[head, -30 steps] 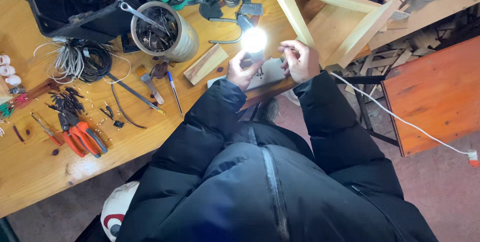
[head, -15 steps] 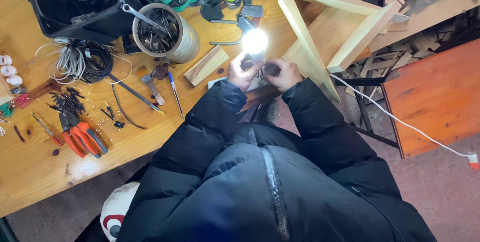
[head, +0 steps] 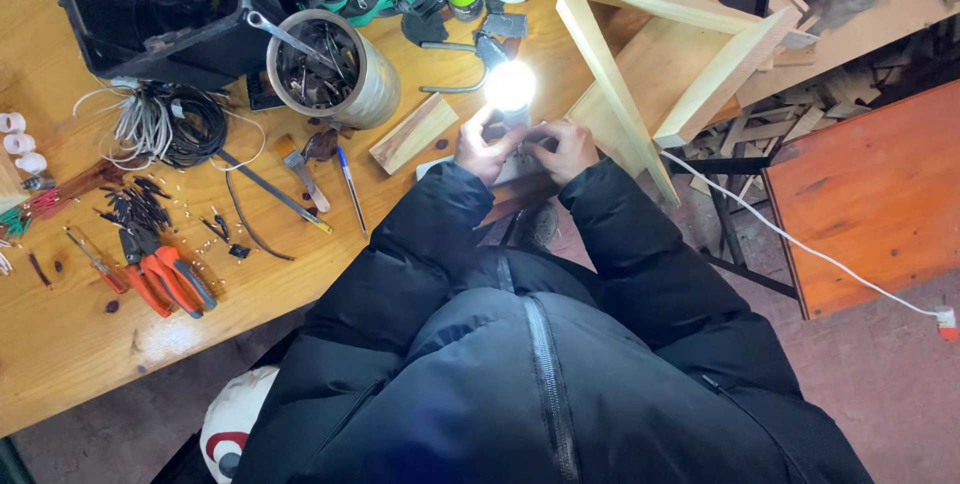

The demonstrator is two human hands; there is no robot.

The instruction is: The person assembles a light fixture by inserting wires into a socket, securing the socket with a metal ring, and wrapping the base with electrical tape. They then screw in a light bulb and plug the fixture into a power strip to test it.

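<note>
both hands [head: 528, 149] at lit bulb [head: 510, 86] on wooden workbench [head: 60, 334]

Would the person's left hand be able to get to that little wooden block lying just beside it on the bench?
Probably yes. The left hand is busy at the lit bulb, but the wooden block lies flat on the workbench just to its left, with bare bench between them and nothing on top.

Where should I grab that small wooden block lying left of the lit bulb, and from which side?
Take the wooden block across its two long edges near the middle, coming straight down from above. It lies flat and slanted on the workbench, with bare wood along both long sides. Its upper end sits close to the tin of tools, and the left hand is close to its right, so end-on approaches look tighter.
</note>
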